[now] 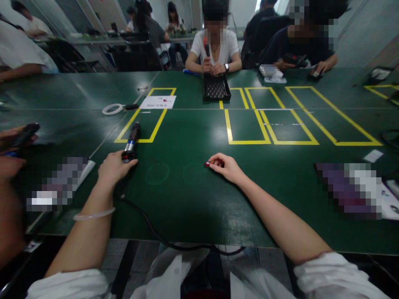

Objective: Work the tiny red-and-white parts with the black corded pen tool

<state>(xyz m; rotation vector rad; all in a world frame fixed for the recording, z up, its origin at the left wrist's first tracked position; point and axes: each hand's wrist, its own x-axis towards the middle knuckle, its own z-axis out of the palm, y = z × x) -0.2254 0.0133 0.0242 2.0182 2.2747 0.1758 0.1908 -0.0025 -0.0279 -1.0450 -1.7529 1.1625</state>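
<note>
My left hand (pixel 114 168) rests on the green table (pixel 187 199) with its fingers closed round the rear end of a black electric screwdriver (pixel 131 141), which lies pointing away from me. Its black cable (pixel 146 220) runs back off the table's front edge. My right hand (pixel 226 166) lies further right, fingers pinched on a small red and dark part (pixel 207 164) that touches the table top. Two faint circles are marked on the table between my hands.
Yellow tape rectangles (pixel 271 124) mark the table. A black tray (pixel 216 89), a white tape ring (pixel 112 109) and a paper sheet (pixel 158 102) lie further back. Persons sit opposite; another person's hand (pixel 15 139) holds a tool at the left.
</note>
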